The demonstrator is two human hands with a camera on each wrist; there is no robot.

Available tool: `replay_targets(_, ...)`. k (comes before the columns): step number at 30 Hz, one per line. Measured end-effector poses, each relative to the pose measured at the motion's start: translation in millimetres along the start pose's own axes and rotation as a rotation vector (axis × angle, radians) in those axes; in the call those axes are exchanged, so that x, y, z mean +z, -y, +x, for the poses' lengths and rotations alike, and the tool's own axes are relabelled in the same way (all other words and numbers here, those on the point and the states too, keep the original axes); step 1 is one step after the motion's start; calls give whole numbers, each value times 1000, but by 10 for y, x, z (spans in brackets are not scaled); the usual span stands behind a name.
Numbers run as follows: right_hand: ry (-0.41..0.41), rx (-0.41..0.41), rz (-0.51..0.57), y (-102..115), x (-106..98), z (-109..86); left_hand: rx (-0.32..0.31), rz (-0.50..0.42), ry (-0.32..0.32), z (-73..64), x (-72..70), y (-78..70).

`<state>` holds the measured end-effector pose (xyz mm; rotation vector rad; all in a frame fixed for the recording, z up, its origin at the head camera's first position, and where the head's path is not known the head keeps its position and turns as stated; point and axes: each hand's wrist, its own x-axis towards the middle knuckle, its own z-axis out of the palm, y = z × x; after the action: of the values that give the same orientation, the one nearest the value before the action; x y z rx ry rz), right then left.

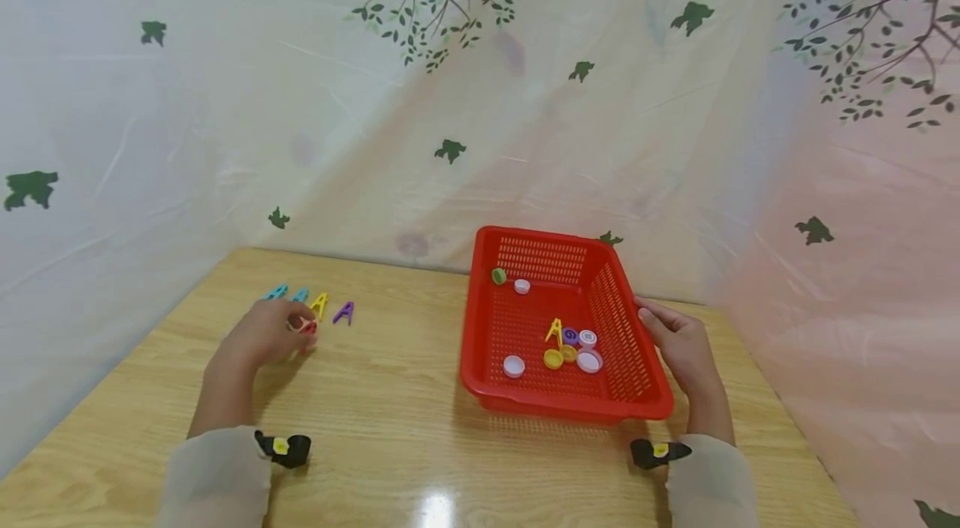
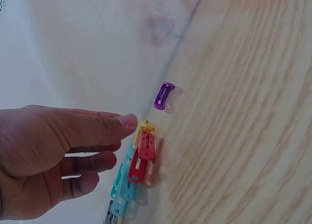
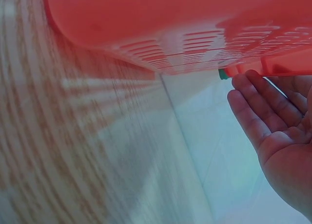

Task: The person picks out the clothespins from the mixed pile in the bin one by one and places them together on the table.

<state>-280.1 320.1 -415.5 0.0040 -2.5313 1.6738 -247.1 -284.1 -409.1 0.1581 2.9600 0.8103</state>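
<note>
My left hand [image 1: 266, 332] reaches over a row of small plastic clothespins at the left of the table. Its fingers are loosely bent; the thumb and index fingertips are right beside a red clothespin [image 2: 147, 146] and a yellow clothespin [image 1: 320, 306]. A purple clothespin [image 1: 344, 312] lies to the right, while blue clothespins [image 1: 277, 291] lie behind the hand. At the right, a red plastic basket [image 1: 470, 328] has its side rim held by my right hand [image 1: 681, 345], with straight fingers under the rim in the right wrist view.
Inside the basket lie a yellow clothespin [image 1: 554, 331], a green cap [image 1: 498, 276], a white cap [image 1: 513, 366], a yellow cap [image 1: 552, 359] and several other bottle caps. A leaf-printed curtain [image 1: 360, 178] surrounds the wooden table [image 1: 390, 428] at the back and sides.
</note>
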Motion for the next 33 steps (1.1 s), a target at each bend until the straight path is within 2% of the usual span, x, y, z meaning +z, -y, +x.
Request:
replay_targets(7, 12, -18, 0, 0, -10, -2, 118, 26, -77, 26, -2, -84)
replay_targets(15, 8, -2, 8, 14, -10, -14, 116, -1, -41, 73, 53, -270)
replay_targets(21, 3, -11, 0, -4, -12, 5, 197, 71, -99, 148, 107, -414)
replay_targets(24, 0, -8, -8, 1, -17, 4, 229, 78, -109, 180, 126, -480)
replay_targets(33, -2, -13, 0, 7, -9, -3, 241, 103, -114, 204, 145, -645)
